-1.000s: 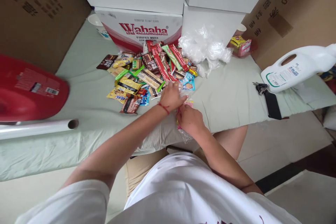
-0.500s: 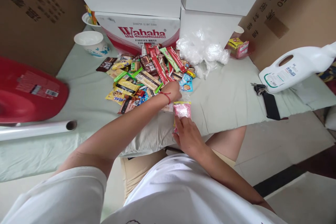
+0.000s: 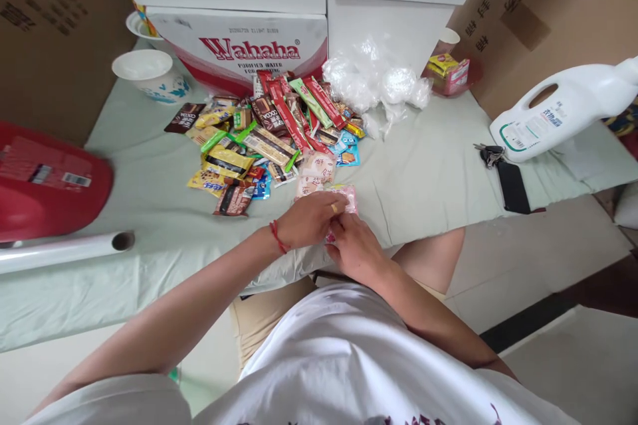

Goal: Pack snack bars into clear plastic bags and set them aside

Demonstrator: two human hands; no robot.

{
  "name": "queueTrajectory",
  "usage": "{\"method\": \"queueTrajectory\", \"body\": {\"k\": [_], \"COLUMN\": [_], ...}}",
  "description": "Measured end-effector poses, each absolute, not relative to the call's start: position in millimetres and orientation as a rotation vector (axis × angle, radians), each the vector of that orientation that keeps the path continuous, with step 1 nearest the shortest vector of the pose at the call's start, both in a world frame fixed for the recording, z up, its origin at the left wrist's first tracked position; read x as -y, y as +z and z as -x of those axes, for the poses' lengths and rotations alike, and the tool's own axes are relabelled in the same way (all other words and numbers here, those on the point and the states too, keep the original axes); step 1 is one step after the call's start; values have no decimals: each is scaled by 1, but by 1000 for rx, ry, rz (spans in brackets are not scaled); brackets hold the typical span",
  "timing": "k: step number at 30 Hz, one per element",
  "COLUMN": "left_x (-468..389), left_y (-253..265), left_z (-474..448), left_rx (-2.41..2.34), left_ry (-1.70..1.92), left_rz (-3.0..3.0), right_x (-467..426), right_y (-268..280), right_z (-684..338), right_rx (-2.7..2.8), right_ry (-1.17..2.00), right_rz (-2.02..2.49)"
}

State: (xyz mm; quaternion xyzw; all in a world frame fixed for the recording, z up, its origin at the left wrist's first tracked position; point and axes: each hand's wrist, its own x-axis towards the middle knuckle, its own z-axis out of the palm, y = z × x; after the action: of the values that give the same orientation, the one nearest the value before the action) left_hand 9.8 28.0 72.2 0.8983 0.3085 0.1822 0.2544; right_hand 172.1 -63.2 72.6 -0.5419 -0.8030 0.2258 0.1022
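Observation:
A pink and yellow snack packet (image 3: 351,198) lies near the table's front edge, largely covered by my two hands. My left hand (image 3: 310,220), with a red string at the wrist, is closed with its fingertips on the packet. From the right, my right hand (image 3: 359,247) pinches the packet's near part, its fingers meeting the left ones. Just beyond the left hand rest clear-wrapped pale packets (image 3: 319,169) with red characters. Behind and left of them spreads a heap of wrapped snack bars (image 3: 272,145) in brown, red, yellow and green.
Crumpled clear plastic bags (image 3: 376,83) sit behind the heap, against white boxes (image 3: 249,46). To the left are a paper bowl (image 3: 149,76), a red container (image 3: 54,179) and a plastic-film roll (image 3: 64,251). A white detergent bottle (image 3: 563,109), keys and a black phone (image 3: 513,186) are at right.
My left hand has drawn back from the heap's edge toward me and come onto the pink packet beside the right hand. The pale packets are now uncovered. The view has shifted slightly.

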Motion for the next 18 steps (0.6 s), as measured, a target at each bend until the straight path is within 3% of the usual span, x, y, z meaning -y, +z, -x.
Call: {"method": "queueTrajectory", "body": {"k": [5,8,12,18], "left_x": [-15,-14,-15,-15], "left_y": [37,17,-2,-13], "left_z": [12,12,7,6], "left_rx": [-696,-701,-659,-592], "left_ry": [604,680,849,964], "left_rz": [-2310,-2240,-2211,-2318], "right_x": [69,74,86,105], "right_y": [78,64,32,8], "right_z": [-226,-269,-294,-254], "right_rx": [1915,1664,2006,2268], "right_ry": [1127,819,331,112], "right_rz": [1308,1584,1590,1376]}}
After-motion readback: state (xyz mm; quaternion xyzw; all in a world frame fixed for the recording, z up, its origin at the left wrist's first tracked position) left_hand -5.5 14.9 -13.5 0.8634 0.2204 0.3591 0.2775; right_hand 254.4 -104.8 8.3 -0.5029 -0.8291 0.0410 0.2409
